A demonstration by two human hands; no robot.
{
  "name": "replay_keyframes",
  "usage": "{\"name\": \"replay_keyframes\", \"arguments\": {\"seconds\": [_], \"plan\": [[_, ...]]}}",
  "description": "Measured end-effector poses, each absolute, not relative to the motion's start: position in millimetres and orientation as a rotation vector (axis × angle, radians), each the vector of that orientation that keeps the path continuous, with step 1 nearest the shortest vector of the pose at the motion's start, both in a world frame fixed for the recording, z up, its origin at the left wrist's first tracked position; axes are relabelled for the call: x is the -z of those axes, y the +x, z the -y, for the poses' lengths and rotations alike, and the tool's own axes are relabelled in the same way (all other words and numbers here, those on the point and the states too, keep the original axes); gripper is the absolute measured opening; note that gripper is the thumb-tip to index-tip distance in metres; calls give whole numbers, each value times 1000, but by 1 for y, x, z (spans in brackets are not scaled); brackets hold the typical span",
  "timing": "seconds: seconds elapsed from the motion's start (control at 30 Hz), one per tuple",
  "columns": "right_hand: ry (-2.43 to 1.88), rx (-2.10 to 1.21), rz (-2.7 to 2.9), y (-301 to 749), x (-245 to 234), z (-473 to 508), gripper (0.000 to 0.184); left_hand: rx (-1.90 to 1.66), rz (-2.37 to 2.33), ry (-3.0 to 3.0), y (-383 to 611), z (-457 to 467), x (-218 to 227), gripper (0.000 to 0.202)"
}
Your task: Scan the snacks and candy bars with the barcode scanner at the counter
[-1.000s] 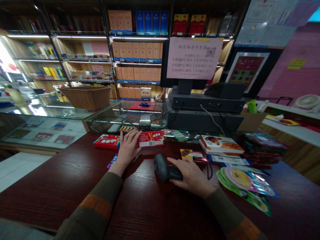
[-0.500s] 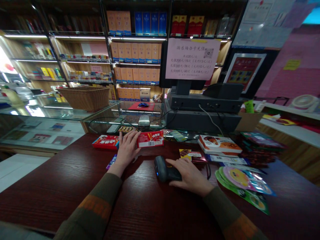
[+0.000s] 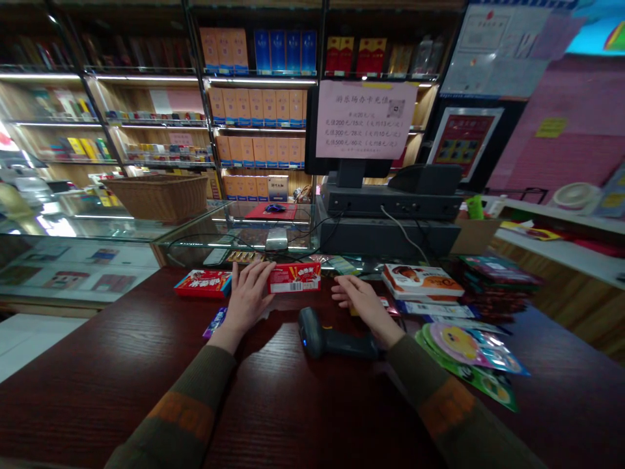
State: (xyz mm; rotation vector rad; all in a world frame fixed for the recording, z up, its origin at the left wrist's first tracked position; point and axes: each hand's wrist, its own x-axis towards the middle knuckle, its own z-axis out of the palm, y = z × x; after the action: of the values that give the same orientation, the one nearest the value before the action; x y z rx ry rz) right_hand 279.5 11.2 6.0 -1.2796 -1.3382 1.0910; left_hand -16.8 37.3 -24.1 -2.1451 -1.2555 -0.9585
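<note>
While my left hand reached to the left end of a red snack box, its fingertips met that end; I could not tell whether they gripped it or only rested there. The box's barcode side faced me, between my two hands. My right hand was well apart from the left, fingers loosely spread and holding nothing, above a red-and-yellow packet that it partly hid. On the near side of both hands lay a black barcode scanner, a blue light on its head, its handle pointing right toward my cuff.

To the left of my left hand were a second red snack box and, nearer, a purple packet. Farther right on the dark wooden table lay a white-and-brown carton, a stack of dark packets and, nearer, some cartoon-printed packets.

Beyond the table, a wicker basket stood on a glass counter at the left, and a blue-lit mouse sat on a red mat. A pink price sign covered much of a monitor; far behind, lit shelves held orange boxes and blue boxes.
</note>
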Motion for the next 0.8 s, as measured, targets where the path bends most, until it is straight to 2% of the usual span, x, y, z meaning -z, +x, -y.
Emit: {"name": "replay_keyframes", "arguments": {"seconds": [0.33, 0.6, 0.8], "plan": [[-1243, -1543, 1115, 267, -19, -18, 58, 1004, 1129, -2116, -10, -34, 23, 66], [-1259, -1528, 1065, 265, -22, -15, 48, 1023, 1129, -2122, -9, -30, 21, 66], [-1209, -1532, 943, 260, -20, -16, 42, 1127, 1217, -2141, -9, -34, 23, 53]]}}
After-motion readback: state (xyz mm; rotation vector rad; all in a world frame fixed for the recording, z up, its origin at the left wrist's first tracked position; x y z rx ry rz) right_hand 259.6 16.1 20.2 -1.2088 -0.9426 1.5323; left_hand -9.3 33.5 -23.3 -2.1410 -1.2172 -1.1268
